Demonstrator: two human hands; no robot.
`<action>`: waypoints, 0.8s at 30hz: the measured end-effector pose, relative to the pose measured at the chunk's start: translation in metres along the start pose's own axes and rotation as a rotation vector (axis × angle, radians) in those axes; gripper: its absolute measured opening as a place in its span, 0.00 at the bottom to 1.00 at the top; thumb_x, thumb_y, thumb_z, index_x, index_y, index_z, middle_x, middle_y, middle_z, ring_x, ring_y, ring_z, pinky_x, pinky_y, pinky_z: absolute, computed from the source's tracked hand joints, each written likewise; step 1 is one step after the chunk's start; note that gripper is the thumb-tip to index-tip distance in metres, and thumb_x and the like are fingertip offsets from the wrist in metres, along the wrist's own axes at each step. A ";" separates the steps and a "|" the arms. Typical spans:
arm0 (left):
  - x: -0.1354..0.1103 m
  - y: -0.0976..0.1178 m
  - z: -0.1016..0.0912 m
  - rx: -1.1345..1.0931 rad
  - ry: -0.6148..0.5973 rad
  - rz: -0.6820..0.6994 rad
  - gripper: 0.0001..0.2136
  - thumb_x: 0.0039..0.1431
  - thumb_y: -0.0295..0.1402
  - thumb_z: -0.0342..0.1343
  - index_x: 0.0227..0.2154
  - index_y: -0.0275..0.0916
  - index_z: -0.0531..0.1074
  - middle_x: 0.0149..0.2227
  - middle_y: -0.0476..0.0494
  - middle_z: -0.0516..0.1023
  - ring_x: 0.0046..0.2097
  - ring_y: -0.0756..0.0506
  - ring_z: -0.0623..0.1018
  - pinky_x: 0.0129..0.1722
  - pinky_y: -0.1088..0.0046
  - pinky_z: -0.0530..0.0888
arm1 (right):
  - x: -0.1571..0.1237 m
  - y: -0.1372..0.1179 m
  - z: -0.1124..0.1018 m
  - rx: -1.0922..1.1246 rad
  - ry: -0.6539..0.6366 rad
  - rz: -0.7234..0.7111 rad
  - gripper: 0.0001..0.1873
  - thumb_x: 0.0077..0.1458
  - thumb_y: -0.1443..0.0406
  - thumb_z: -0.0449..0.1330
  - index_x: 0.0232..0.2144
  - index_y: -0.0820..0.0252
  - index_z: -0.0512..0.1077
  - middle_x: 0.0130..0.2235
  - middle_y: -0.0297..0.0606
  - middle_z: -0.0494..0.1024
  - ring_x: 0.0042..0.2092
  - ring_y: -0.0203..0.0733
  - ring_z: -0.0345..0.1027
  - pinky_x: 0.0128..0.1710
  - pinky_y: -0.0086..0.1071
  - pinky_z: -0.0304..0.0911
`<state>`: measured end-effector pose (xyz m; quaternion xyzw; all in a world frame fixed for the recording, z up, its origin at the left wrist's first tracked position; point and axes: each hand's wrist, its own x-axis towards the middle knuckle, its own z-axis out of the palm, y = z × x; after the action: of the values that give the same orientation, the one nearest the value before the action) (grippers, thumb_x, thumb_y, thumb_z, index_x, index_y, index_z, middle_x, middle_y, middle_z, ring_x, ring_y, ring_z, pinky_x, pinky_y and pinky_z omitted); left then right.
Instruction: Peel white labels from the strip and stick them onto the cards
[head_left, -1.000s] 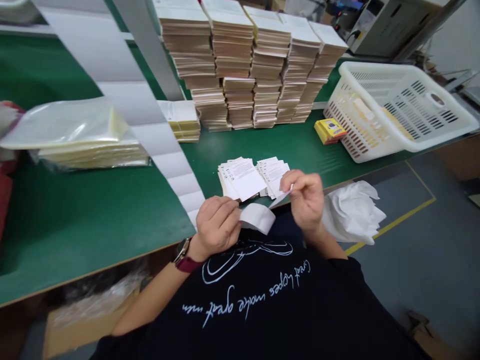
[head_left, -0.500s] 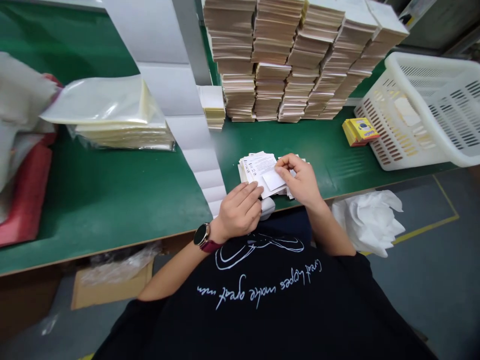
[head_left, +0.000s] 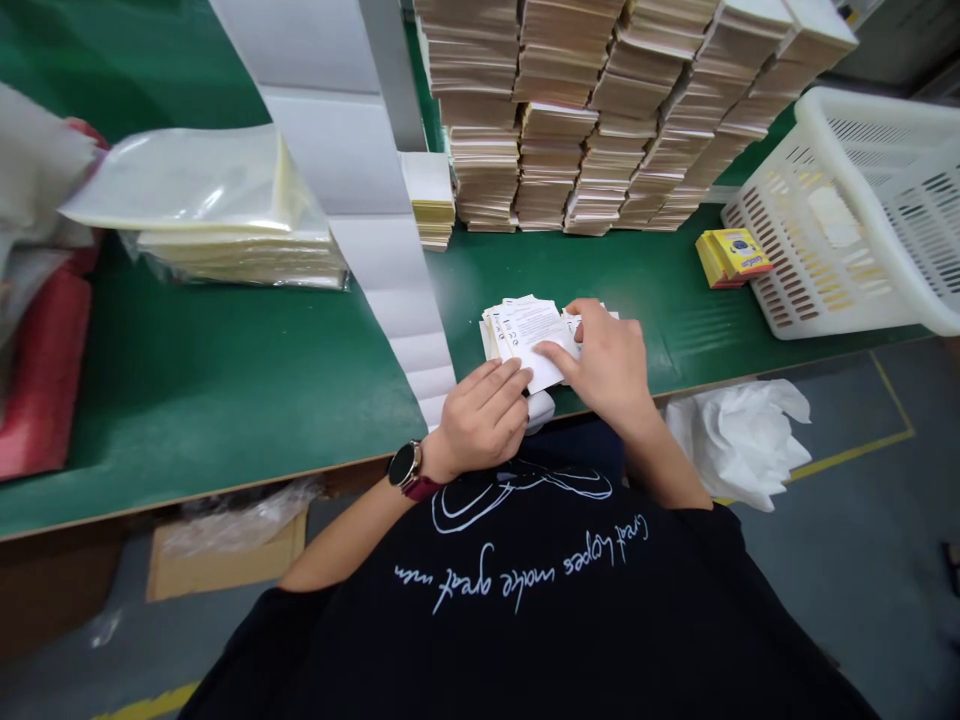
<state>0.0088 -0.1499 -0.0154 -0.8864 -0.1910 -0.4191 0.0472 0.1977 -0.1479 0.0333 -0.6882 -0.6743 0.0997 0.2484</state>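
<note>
Printed white leaflets (head_left: 529, 335) on the green tabletop (head_left: 225, 400) are touched by the left hand (head_left: 484, 420) and right hand (head_left: 604, 365), held close together; pale cards (head_left: 834, 216) are held in a white plastic basket (head_left: 780, 270) nearby.

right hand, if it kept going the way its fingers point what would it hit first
The small pile of white printed sheets, which the right hand already seems to touch at the fingertips. Beyond that, probably the tall stacks of paper, though depth is hard to judge from this view.
</note>
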 end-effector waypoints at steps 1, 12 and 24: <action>0.000 0.000 0.000 0.001 0.000 0.001 0.02 0.51 0.24 0.53 0.28 0.35 0.70 0.42 0.35 0.80 0.48 0.39 0.79 0.47 0.59 0.78 | 0.002 0.003 0.000 0.045 -0.039 0.043 0.16 0.49 0.54 0.63 0.34 0.57 0.67 0.27 0.32 0.70 0.29 0.37 0.61 0.35 0.35 0.53; -0.002 0.002 0.001 0.012 -0.066 -0.007 0.03 0.52 0.23 0.54 0.29 0.34 0.71 0.50 0.35 0.77 0.53 0.38 0.77 0.51 0.58 0.76 | 0.004 0.013 0.012 0.053 0.056 -0.026 0.16 0.59 0.59 0.53 0.22 0.58 0.68 0.24 0.33 0.70 0.30 0.38 0.60 0.36 0.35 0.51; -0.016 -0.004 0.001 -0.072 0.066 -0.104 0.06 0.59 0.32 0.51 0.27 0.39 0.67 0.41 0.40 0.80 0.51 0.39 0.74 0.47 0.57 0.74 | -0.033 0.073 -0.005 -0.351 0.279 0.123 0.13 0.55 0.53 0.59 0.33 0.57 0.73 0.41 0.43 0.75 0.49 0.56 0.60 0.54 0.63 0.43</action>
<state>-0.0010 -0.1506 -0.0282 -0.8620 -0.2199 -0.4567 -0.0001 0.2618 -0.1787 -0.0031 -0.7677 -0.5972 -0.1003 0.2095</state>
